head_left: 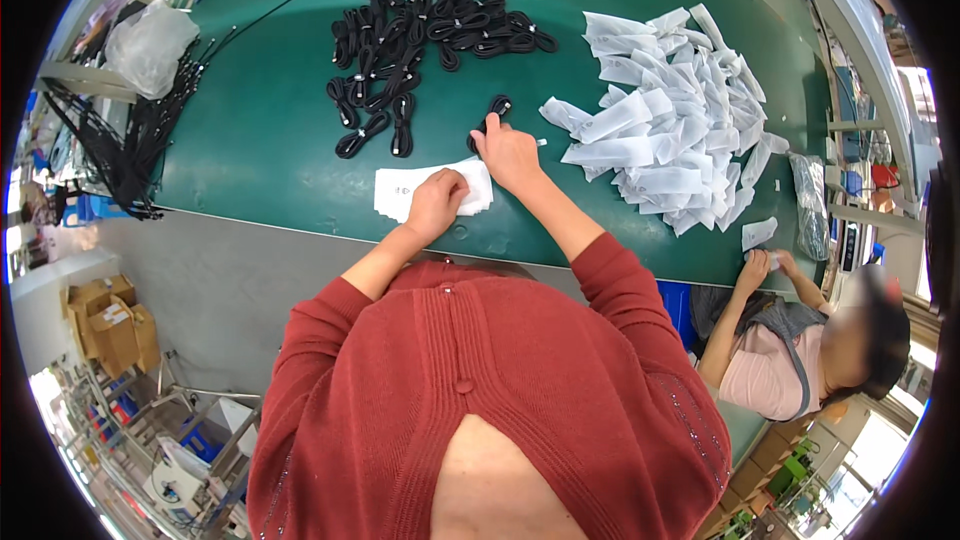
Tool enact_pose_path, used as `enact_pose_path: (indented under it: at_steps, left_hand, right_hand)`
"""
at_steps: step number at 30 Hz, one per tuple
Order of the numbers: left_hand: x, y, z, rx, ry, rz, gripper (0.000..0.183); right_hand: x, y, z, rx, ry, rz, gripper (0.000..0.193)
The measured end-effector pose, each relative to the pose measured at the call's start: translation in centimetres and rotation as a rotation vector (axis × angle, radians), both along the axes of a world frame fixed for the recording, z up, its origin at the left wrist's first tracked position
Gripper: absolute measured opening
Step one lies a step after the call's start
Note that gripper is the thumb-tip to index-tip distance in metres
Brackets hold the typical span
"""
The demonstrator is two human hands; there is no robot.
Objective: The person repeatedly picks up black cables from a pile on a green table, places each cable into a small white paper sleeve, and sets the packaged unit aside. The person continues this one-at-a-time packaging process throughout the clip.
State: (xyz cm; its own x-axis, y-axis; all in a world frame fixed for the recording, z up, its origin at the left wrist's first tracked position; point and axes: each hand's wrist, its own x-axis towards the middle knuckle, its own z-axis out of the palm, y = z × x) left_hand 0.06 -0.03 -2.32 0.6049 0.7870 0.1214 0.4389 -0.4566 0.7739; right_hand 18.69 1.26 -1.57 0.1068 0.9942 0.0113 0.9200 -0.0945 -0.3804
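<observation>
My right hand (508,156) is closed on a coiled black cable (499,105), which pokes out beyond the fingertips. Beside it, my left hand (438,202) rests with curled fingers on a small stack of flat white bags (397,184) near the table's front edge, pinching at the top one. Further up the table lies a loose heap of coiled black cables (400,30). To the right spreads a large pile of filled, whitish translucent bags (680,130).
A green table (270,140) carries everything. Long black cables (120,140) and a clear plastic bag (152,45) hang at its left end. At the right, a co-worker (775,345) handles a white bag (759,233) beside a clear plastic package (808,205). Cardboard boxes (112,325) stand on the left.
</observation>
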Motion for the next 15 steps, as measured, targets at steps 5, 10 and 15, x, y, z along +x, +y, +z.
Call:
enact_pose_path:
  at_steps: [5,10,15]
  left_hand:
    - [0.3,-0.3,1.1,0.040,0.043,-0.065,0.014]
    - [0.5,0.2,1.4,0.265,0.066,-0.178,0.016]
    - [0.4,0.0,0.6,-0.030,0.060,-0.037,0.011]
  right_hand:
    - [1.9,-1.6,0.6,0.292,-0.169,0.124,0.033]
    - [3.7,-1.2,0.2,0.225,-0.244,0.155,0.023]
    - [3.5,-3.7,0.2,0.299,0.091,-0.013,0.022]
